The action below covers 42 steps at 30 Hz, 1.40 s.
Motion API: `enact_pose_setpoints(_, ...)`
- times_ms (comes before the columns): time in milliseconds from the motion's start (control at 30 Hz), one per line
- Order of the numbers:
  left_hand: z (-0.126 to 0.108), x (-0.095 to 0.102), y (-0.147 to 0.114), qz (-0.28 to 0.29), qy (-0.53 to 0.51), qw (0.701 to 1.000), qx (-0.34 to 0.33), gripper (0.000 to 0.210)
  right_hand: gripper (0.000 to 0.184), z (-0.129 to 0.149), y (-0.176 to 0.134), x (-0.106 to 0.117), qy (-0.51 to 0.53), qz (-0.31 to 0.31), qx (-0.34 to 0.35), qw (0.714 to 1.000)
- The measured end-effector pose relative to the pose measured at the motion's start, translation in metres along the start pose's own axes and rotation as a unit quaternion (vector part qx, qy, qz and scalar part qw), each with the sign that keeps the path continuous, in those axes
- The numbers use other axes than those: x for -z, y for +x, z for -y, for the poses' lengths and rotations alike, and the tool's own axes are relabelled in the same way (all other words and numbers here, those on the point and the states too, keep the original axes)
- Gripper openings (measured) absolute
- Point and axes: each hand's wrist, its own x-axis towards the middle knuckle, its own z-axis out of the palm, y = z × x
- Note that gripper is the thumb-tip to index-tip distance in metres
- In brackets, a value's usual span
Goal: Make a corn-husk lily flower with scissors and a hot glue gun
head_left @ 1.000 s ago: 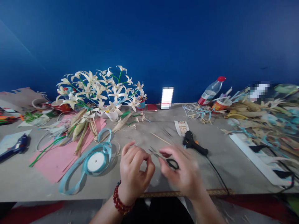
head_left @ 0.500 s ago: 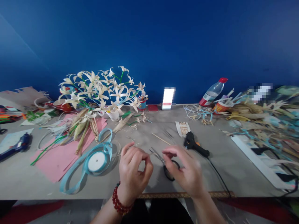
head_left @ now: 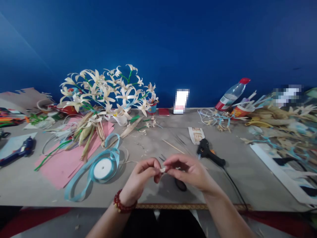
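Fingertips nearly meeting, my two hands pinch a small pale piece [head_left: 162, 170] that looks like corn husk, just above the table's near edge. My left hand [head_left: 145, 178], with a red bead bracelet on its wrist, is closed on its left end. My right hand [head_left: 188, 172] comes in from the other side, thumb and fingers closed at its right end. Fingers hide most of the piece. Beneath the right hand lie scissors [head_left: 180, 185], partly covered. A thin stick [head_left: 172, 146] and a black glue gun [head_left: 210, 153] lie beyond that hand.
Blue ribbon [head_left: 102, 168] lies left of my hands by pink paper [head_left: 58, 168]. White husk flowers [head_left: 107, 96] stand behind. To the right are a power strip [head_left: 277, 172], a tilted bottle [head_left: 231, 96] and piled husks [head_left: 272, 117]. A blue glue gun [head_left: 23, 148] lies far left.
Both hands have come together; the left fingers uncurled from a ring shape and now pinch a pale piece with the right. The view has shifted slightly.
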Motion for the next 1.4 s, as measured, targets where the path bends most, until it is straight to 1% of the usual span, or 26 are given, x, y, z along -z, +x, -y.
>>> enact_pose_setpoints(67,0.004,0.000,0.004,0.009,-0.083,0.995,0.056,0.014,0.015,-0.002,0.000,-0.001,0.043,0.002,-0.019,0.999)
enact_pose_setpoints(133,0.008,-0.002,0.007,0.025,-0.132,0.987,0.094,0.011,0.015,-0.002,0.001,-0.003,0.068,0.009,-0.028,0.997)
enact_pose_setpoints(167,0.010,-0.003,0.009,0.035,-0.151,0.982,0.106,0.009,0.015,-0.001,0.002,-0.005,0.084,0.011,-0.038,0.996)
enact_pose_setpoints(233,0.015,-0.004,0.011,0.059,-0.185,0.973,0.124,0.011,0.015,0.000,0.005,-0.007,0.128,0.014,-0.079,0.989)
enact_pose_setpoints(300,0.019,-0.005,0.013,0.066,-0.190,0.970,0.134,0.017,0.019,-0.001,0.008,-0.010,0.181,-0.003,-0.130,0.975)
enact_pose_setpoints(333,0.020,-0.005,0.012,0.054,-0.169,0.977,0.121,0.020,0.021,-0.002,0.009,-0.011,0.210,-0.021,-0.153,0.965)
enact_pose_setpoints(367,0.021,-0.005,0.012,0.031,-0.130,0.987,0.093,0.020,0.022,-0.003,0.011,-0.012,0.235,-0.043,-0.172,0.956)
enact_pose_setpoints(400,0.021,-0.004,0.010,-0.002,-0.074,0.996,0.050,0.020,0.024,-0.004,0.012,-0.013,0.256,-0.067,-0.187,0.946)
enact_pose_setpoints(433,0.021,-0.003,0.009,-0.038,-0.009,0.999,-0.006,0.017,0.026,-0.006,0.013,-0.014,0.274,-0.089,-0.198,0.937)
enact_pose_setpoints(467,0.021,-0.002,0.008,-0.067,0.054,0.994,-0.065,0.015,0.027,-0.007,0.014,-0.014,0.287,-0.102,-0.206,0.930)
enact_pose_setpoints(500,0.020,-0.001,0.006,-0.082,0.108,0.984,-0.116,0.014,0.028,-0.009,0.014,-0.014,0.295,-0.110,-0.212,0.925)
enact_pose_setpoints(567,0.018,0.001,0.005,-0.075,0.173,0.965,-0.183,0.013,0.029,-0.010,0.015,-0.014,0.305,-0.115,-0.216,0.920)
enact_pose_setpoints(633,0.018,0.001,0.006,-0.057,0.193,0.958,-0.202,0.009,0.027,-0.011,0.015,-0.015,0.319,-0.118,-0.216,0.915)
enact_pose_setpoints(700,0.020,0.000,0.007,-0.055,0.180,0.965,-0.182,0.007,0.026,-0.011,0.014,-0.016,0.332,-0.117,-0.216,0.911)
enact_pose_setpoints(733,0.021,-0.001,0.008,-0.053,0.156,0.973,-0.163,0.008,0.026,-0.011,0.013,-0.017,0.334,-0.115,-0.217,0.910)
enact_pose_setpoints(833,0.023,-0.005,0.008,-0.035,0.040,0.994,-0.098,0.011,0.033,-0.011,0.010,-0.019,0.329,-0.111,-0.218,0.912)
enact_pose_setpoints(900,0.023,-0.007,0.008,-0.026,-0.021,0.997,-0.068,0.011,0.038,-0.010,0.008,-0.019,0.323,-0.108,-0.216,0.915)
enact_pose_setpoints(933,0.023,-0.007,0.008,-0.023,-0.036,0.997,-0.057,0.011,0.038,-0.010,0.007,-0.020,0.319,-0.106,-0.214,0.917)
enact_pose_setpoints(1067,0.020,-0.008,0.007,-0.020,-0.046,0.998,-0.040,0.013,0.027,-0.011,0.007,-0.021,0.321,-0.118,-0.217,0.914)
enact_pose_setpoints(1200,0.017,-0.004,0.006,-0.051,-0.016,0.996,-0.078,0.026,0.025,-0.013,0.008,-0.023,0.341,-0.131,-0.218,0.905)
enact_pose_setpoints(1300,0.015,-0.001,0.005,-0.074,0.025,0.994,-0.079,0.020,0.025,-0.013,0.009,-0.024,0.340,-0.130,-0.221,0.905)
enact_pose_setpoints(1400,0.014,0.000,0.004,-0.067,0.039,0.995,-0.067,0.015,0.027,-0.013,0.009,-0.027,0.337,-0.130,-0.225,0.905)
